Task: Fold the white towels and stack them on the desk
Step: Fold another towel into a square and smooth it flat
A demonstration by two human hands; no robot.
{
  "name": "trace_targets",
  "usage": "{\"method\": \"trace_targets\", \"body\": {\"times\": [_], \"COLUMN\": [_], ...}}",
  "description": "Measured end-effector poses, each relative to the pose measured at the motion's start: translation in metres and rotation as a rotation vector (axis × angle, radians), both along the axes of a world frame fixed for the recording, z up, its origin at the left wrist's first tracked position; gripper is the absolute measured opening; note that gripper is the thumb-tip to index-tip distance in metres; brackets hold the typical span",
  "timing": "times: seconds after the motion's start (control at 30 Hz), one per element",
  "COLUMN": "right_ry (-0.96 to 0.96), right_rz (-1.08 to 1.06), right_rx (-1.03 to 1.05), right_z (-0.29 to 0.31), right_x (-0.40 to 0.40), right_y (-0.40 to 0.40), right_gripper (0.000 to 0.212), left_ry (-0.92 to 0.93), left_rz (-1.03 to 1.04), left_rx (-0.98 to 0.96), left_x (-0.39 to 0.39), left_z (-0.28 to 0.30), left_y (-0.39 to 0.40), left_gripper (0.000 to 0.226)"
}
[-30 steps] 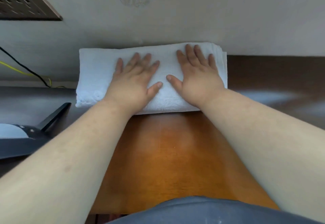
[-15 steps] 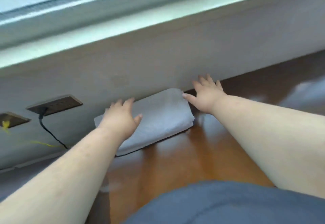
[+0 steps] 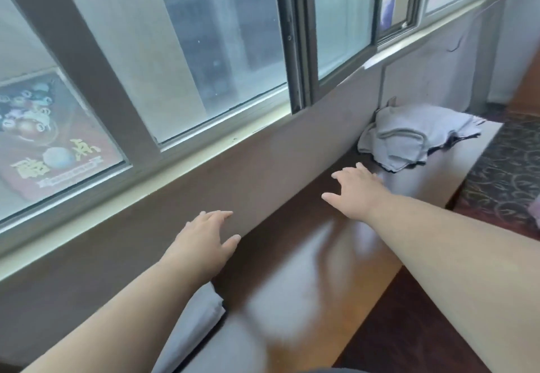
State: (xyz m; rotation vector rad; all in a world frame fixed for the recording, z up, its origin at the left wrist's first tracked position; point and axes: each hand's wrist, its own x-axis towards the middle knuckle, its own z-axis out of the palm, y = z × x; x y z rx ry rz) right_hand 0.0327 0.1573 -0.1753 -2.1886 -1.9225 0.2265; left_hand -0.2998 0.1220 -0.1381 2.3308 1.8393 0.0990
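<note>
I see both of my bare hands stretched out over a long glossy wooden desk (image 3: 336, 270) that runs along a wall under a row of windows. My left hand (image 3: 204, 241) hovers low over the desk close to the wall, palm down, fingers straight and slightly spread, holding nothing. My right hand (image 3: 355, 191) reaches farther ahead and to the right of the left one, also palm down, fingers straight and spread with the thumb out to the side, and it too holds nothing; I cannot tell whether either palm touches the wood. Beneath my left forearm, nearer to me than the left hand, lies a folded white towel (image 3: 193, 326) against the wall, only its rounded end showing past the arm. Beyond the fingertips of my right hand, at the far end of the desk, sits a loose pile of white towels (image 3: 409, 135), rumpled and overlapping, with a dark edge showing under it; the pile is near the right hand but apart from it. Above and left of both hands is the window (image 3: 222, 51) with its grey frame and pale sill, and far to the left of my left hand a red poster (image 3: 49, 138) with billiard balls shows through the glass. To the right of my right arm, past the desk edge, is dark patterned carpet (image 3: 502, 168).
</note>
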Motion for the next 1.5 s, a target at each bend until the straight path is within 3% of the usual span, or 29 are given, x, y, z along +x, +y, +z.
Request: {"method": "trace_targets", "body": {"times": [0.13, 0.3, 0.43, 0.73, 1.03, 1.23, 1.5], "right_ry": [0.072, 0.037, -0.013, -0.106, -0.121, -0.132, -0.088], "right_rz": [-0.056, -0.060, -0.079, -0.166, -0.137, -0.150, -0.188], "right_rx": [0.043, 0.027, 0.107, 0.066, -0.022, 0.024, -0.069], "right_z": [0.025, 0.062, 0.094, 0.115, 0.037, 0.012, -0.028], "right_x": [0.096, 0.230, 0.325, 0.442, 0.493, 0.547, 0.606], "right_y": [-0.044, -0.092, -0.114, -0.113, -0.048, 0.047, 0.163], "right_gripper": [0.065, 0.055, 0.063, 0.067, 0.082, 0.077, 0.075], "left_ry": [0.037, 0.001, -0.080, -0.149, -0.188, -0.187, -0.124], "left_rz": [-0.097, -0.188, -0.209, -0.183, -0.129, -0.116, -0.070], "left_rx": [0.052, 0.110, 0.162, 0.137, 0.037, -0.008, -0.070], "left_x": [0.110, 0.251, 0.345, 0.464, 0.540, 0.592, 0.636], "left_z": [0.033, 0.055, 0.070, 0.079, 0.024, -0.009, -0.033], "left_y": [-0.001, -0.013, -0.017, -0.005, 0.080, 0.185, 0.307], "left_gripper": [0.038, 0.044, 0.047, 0.059, 0.064, 0.062, 0.067]}}
